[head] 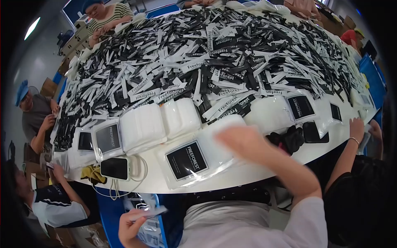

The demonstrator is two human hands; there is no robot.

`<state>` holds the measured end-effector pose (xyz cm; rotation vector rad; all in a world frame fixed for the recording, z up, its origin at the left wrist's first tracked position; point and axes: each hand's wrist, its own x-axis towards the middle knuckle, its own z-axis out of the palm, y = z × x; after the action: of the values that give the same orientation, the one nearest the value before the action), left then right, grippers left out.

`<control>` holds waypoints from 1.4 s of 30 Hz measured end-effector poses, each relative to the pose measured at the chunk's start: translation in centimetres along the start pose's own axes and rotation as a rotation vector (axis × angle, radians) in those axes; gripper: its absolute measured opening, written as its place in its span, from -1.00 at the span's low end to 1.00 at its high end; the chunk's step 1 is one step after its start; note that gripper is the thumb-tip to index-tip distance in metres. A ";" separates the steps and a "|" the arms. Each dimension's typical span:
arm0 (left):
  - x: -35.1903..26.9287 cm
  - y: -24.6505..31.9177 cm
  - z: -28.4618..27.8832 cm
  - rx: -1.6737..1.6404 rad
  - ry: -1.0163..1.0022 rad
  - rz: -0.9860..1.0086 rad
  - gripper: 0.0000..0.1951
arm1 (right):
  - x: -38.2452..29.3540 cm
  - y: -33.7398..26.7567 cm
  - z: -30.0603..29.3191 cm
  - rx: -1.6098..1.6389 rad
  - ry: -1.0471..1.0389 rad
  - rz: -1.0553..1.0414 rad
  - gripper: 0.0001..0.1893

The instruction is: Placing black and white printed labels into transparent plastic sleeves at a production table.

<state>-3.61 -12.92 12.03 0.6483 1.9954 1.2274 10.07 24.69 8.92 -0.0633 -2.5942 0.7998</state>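
My left hand (pixel 131 226) is low, in front of the table edge, with its fingers around a small flat packet (pixel 152 212). Below that packet stands a blue bin (pixel 162 228) with clear-wrapped packets inside. Blurred by motion, my right hand (pixel 240 142) is over a stack of clear plastic pouches (pixel 214 152); whether it touches them or holds anything is unclear. The front pouch carries a black printed panel (pixel 186 159). Behind the stack lies a large heap of black and white stick-shaped sachets (pixel 198 65), printed with a brand name.
More pouch stacks (pixel 142 127) line the near side of the white table (pixel 149 183). A phone (pixel 114 169) with a coiled white cable (pixel 144 169) lies left. A black cloth item (pixel 287 139) and a black flat object (pixel 314 132) lie right. Several co-workers sit around the table.
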 end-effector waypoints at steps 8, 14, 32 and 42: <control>-2.2 -5.5 0.0 0.071 -0.054 -0.261 -0.49 | 6.5 12.9 1.3 -0.692 -0.178 0.003 -0.48; -0.2 -4.4 0.7 0.148 -0.046 -0.283 -0.44 | 7.5 13.0 2.2 -0.650 -0.061 0.165 -0.61; 3.2 -2.2 6.3 -0.118 -0.245 0.112 -0.58 | 8.1 12.0 -1.5 -0.632 0.118 0.282 -0.81; 7.3 8.2 12.3 0.658 0.442 0.941 -0.58 | -0.9 -3.2 -7.3 -0.454 -0.118 -0.006 -0.86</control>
<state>1.74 2.65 13.46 1.9425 2.5861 1.2454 14.12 25.73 15.78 -0.1438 -2.8354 0.2038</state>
